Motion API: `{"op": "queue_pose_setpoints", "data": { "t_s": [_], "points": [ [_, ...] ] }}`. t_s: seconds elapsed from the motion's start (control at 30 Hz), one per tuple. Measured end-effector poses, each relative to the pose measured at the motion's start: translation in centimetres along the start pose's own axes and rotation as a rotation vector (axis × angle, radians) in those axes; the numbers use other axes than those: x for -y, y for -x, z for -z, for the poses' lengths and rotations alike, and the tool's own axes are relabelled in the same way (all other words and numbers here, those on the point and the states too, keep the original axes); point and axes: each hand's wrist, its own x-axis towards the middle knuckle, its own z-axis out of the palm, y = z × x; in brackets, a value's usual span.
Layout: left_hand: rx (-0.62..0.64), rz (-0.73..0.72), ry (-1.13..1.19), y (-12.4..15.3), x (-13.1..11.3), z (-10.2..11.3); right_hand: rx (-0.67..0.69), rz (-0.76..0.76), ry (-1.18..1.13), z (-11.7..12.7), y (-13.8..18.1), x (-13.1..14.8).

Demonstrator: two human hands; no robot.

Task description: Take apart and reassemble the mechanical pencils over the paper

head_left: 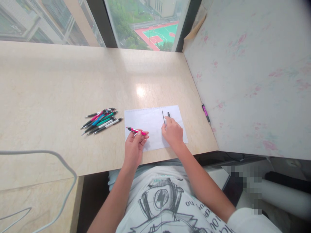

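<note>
My left hand (pixel 133 145) is closed around a pink pen (pixel 133 130) with a black end, held nearly level above the left part of a white sheet of paper (pixel 152 118). Over the right part of the sheet, my right hand (pixel 173 132) pinches a thin dark pen refill (pixel 163 116) that points away from me. Just past its knuckles shows a short black piece (pixel 169 114); whether it lies on the paper or is in the fingers, I cannot tell. Left of the sheet lies a loose heap of pens (pixel 103 121) in pink, blue, green, white and black.
A purple and black pen (pixel 206 114) rests against the flowered wall (pixel 243 81) on the right. A grey cable (pixel 60 158) loops over the left front of the stone-like tabletop (pixel 60 84). Windows (pixel 148 19) stand along the back edge.
</note>
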Motion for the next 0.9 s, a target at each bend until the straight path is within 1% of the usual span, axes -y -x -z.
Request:
{"op": "queue_pose_setpoints", "data": {
  "t_s": [0.1, 0.2, 0.27, 0.33, 0.43, 0.5, 0.53, 0.6, 0.67, 0.73, 0.77, 0.83, 0.9],
  "points": [
    [0.002, -0.001, -0.017, 0.0, 0.2, 0.0, -0.033, 0.100, -0.155, 0.5, 1.0, 0.2],
    [0.028, -0.026, -0.069, 0.1, 0.5, -0.1, 0.001, 0.280, -0.358, 0.9, 2.5, 0.9],
    [0.053, -0.057, -0.123, 0.2, 0.6, -0.3, 0.019, 0.372, -0.440, 1.0, 3.6, 1.4],
    [0.080, -0.083, -0.187, 0.2, 0.8, -0.3, 0.022, 0.408, -0.459, 0.9, 4.4, 1.7],
    [0.113, -0.099, -0.266, 0.1, 1.1, -0.1, 0.025, 0.392, -0.481, 0.7, 5.0, 1.9],
    [0.116, -0.112, -0.285, 0.0, 1.2, 0.1, 0.036, 0.341, -0.573, 0.4, 5.1, 1.9],
    [0.110, -0.122, -0.289, -0.1, 1.3, 0.1, 0.047, 0.287, -0.654, 0.2, 5.0, 1.9],
    [0.084, -0.159, -0.300, -0.1, 1.3, -0.1, 0.111, 0.102, -0.896, -0.1, 4.8, 2.0],
    [0.047, -0.222, -0.357, 0.0, 1.1, -0.5, 0.225, -0.136, -1.223, -0.4, 4.5, 2.3],
    [0.031, -0.321, -0.465, 0.2, 0.8, -0.9, 0.336, -0.332, -1.537, -0.6, 4.3, 2.7],
    [0.041, -0.384, -0.534, 0.3, 0.6, -1.1, 0.373, -0.397, -1.658, -0.7, 4.3, 2.9],
    [0.082, -0.531, -0.686, 0.4, 0.2, -1.5, 0.407, -0.471, -1.809, -0.9, 4.2, 3.1],
    [0.127, -0.647, -0.807, 0.4, -0.1, -1.8, 0.412, -0.498, -1.872, -1.0, 4.2, 3.3]
  ]
}}
